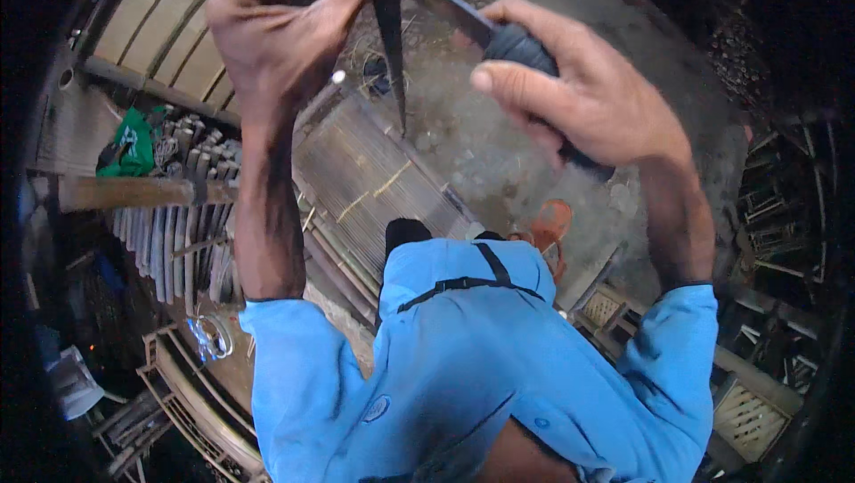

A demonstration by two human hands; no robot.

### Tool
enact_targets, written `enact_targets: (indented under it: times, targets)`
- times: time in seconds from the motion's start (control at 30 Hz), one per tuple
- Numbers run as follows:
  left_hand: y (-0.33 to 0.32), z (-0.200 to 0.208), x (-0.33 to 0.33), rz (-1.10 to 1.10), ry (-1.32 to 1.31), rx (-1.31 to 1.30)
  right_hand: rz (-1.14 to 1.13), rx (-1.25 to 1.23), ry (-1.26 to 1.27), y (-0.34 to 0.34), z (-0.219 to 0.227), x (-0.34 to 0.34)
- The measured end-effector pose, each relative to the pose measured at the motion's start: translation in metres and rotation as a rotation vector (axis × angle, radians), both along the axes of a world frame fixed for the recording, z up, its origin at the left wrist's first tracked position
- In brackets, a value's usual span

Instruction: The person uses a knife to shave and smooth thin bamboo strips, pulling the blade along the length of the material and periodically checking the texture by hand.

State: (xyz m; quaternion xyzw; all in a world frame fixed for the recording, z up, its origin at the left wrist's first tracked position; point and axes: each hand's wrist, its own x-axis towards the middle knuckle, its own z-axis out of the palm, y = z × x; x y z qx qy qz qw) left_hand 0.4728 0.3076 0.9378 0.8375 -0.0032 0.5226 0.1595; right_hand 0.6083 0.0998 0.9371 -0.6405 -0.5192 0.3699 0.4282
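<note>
My right hand (583,82) is wrapped round the black handle of a knife (454,9). Its narrow blade slants up and left to the thumb tip of my left hand (289,37). That hand is raised at the top edge, where the frame cuts off part of its curled fingers. From behind its thumb a dark strip (390,46) hangs down, tapering to a point. The left hand appears to grip the strip's upper end; what the strip is made of cannot be told.
Below my hands lies a slatted bamboo bench (356,171) on a grey floor. Bundled bamboo pieces (178,251) and a green bag (134,144) are at left. An orange sandal (554,220) shows beyond my lap. Woven-panelled frames (753,421) stand at lower right.
</note>
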Motion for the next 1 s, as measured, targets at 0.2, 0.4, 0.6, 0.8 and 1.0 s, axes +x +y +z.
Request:
enact_targets:
  times: [0.2,0.4,0.6,0.8,1.0]
  targets:
    - [0.032,-0.039,-0.008,0.008,0.083,-0.198,0.010,0.019,-0.430,0.043,-0.050,0.007]
    - [0.061,-0.033,-0.033,-0.003,0.086,-0.277,0.209,-0.125,-0.581,0.080,0.003,-0.014]
    - [0.072,-0.040,-0.051,-0.054,0.072,-0.423,0.005,-0.170,-0.590,0.110,-0.061,-0.030]
    - [0.066,-0.035,-0.052,0.203,0.078,-0.320,0.108,0.113,-0.564,0.142,-0.117,-0.009]
    - [0.076,-0.091,-0.043,0.121,-0.059,-0.514,0.078,-0.158,-0.296,0.143,-0.140,-0.031]
